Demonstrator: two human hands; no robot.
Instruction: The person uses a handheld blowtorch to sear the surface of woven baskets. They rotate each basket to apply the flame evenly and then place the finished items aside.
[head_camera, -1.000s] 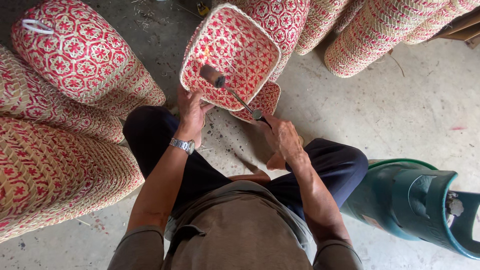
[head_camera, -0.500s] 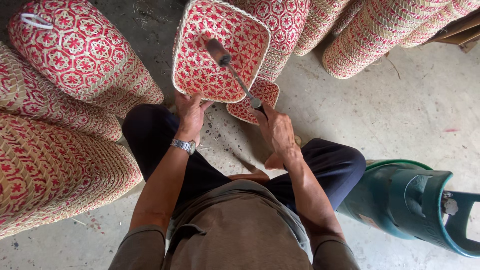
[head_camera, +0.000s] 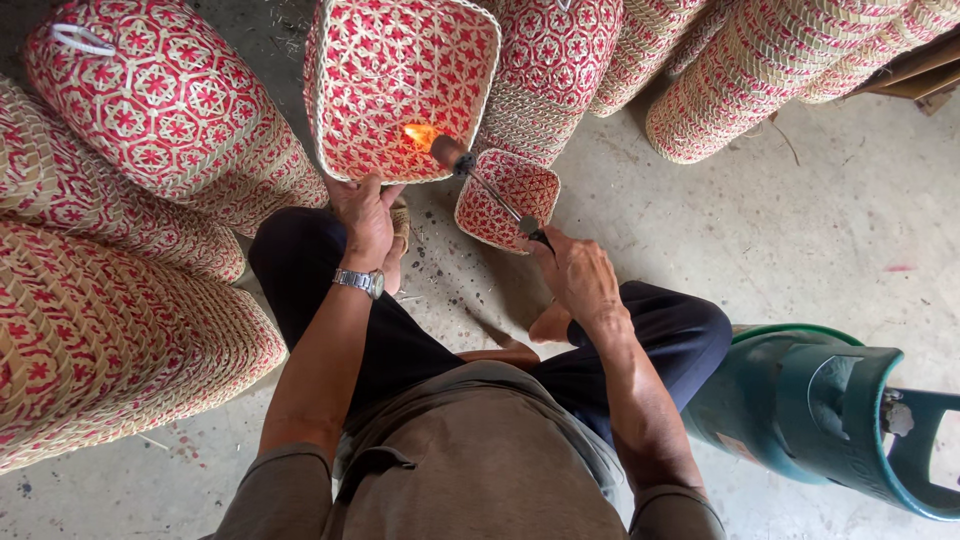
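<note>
Seated person, legs apart on the concrete floor (head_camera: 800, 220), head cam looking straight down. Left hand (head_camera: 362, 212) w/ a wristwatch (head_camera: 360, 283) has its grip pinched on the near rim of the basket (head_camera: 400, 85), a red-and-straw woven box w/ a star pattern, tipped up so a flat woven face looks at the camera. Fingers curl behind the rim, thumb in front, so that grip is pressed tight on the weave.

Right hand (head_camera: 578, 275) is wrapped round the handle end of the torch (head_camera: 480, 180), fingers closed full around it. Torch is a thin metal rod w/ a darker nozzle; its long axis runs from the right hand up and left toward the basket. Flame (head_camera: 420, 133) sits orange right at the nozzle tip, licking the lower middle of the basket face, just above the left thumb.

So: basket lies ahead and left of the right hand, straight along the rod's line; left hand is the nearer one, touching it, while right reaches it only via the flame.

A small lid-like woven piece (head_camera: 507, 197) stands just under the rod, between the knees. Stacks of like baskets (head_camera: 150, 100) crowd the floor's left and far edges. Green gas cylinder (head_camera: 820, 420) lies on its side at the right edge, by the right knee.
</note>
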